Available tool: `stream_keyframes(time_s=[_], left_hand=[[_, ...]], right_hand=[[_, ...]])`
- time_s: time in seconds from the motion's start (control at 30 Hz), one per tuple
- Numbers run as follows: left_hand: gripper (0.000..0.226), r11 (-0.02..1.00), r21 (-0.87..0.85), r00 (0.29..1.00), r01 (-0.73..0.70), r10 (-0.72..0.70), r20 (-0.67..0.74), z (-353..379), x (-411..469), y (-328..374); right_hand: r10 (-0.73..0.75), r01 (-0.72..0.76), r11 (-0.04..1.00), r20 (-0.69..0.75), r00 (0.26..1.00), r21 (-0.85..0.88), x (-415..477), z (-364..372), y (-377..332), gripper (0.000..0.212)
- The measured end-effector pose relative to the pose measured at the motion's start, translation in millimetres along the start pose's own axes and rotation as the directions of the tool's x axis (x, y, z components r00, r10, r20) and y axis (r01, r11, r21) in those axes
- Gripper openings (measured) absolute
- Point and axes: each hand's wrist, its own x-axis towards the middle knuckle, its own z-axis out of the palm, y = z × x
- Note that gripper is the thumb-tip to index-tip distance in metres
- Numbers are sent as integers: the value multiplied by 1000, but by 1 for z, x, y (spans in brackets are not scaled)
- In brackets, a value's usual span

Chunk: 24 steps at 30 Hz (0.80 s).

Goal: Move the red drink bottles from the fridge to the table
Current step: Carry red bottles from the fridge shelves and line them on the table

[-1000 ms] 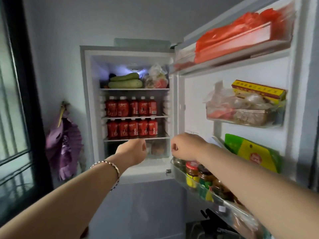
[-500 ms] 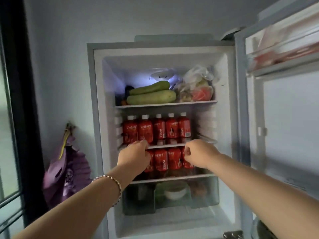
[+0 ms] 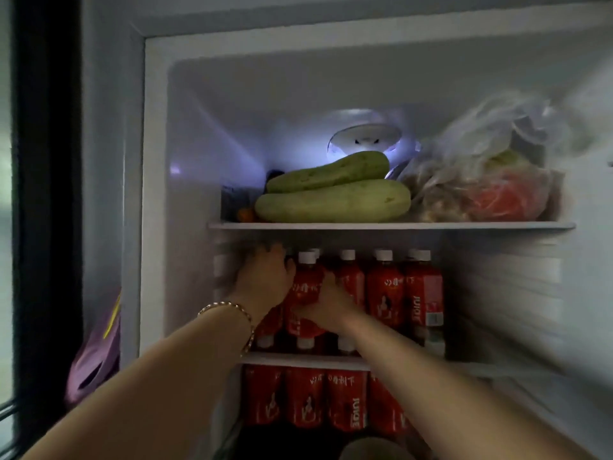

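Note:
Two rows of red drink bottles with white caps stand in the open fridge, one on the middle shelf and one on the shelf below. My left hand, a gold bracelet on its wrist, curls over the leftmost bottle of the upper row and hides most of it. My right hand grips the second bottle low on its body, thumb on the right side. That bottle sits slightly forward of the row.
Two green gourds and a plastic bag of food lie on the top shelf, close above the bottle caps. A purple object hangs on the wall left of the fridge, beside a dark window frame.
I have come much closer to the fridge. Both hands rose from the lower shelf's front edge into the upper bottle row and closed round bottles there.

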Motion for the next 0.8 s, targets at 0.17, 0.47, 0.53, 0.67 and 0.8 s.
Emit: stream_keyframes(time_s=[0.17, 0.47, 0.53, 0.67, 0.8], left_hand=[[37, 994, 64, 995, -92, 94, -32, 13, 26, -13], [28, 782, 236, 770, -577, 617, -162, -7, -12, 27], [38, 759, 291, 717, -583, 649, -254, -3, -21, 29], [66, 745, 280, 682, -606, 667, -300, 0, -31, 44], [59, 715, 311, 636, -626, 699, -326, -5, -32, 54]], right_hand=[[29, -12, 983, -88, 996, 181, 6, 6, -1, 108], [-118, 112, 993, -364, 924, -37, -37, -39, 20, 82], [-162, 113, 983, -395, 904, -145, -49, -47, 22, 82], [-341, 236, 925, -373, 863, -299, -69, -45, 24, 78], [-393, 294, 896, -288, 873, -333, -78, -50, 21, 89]])
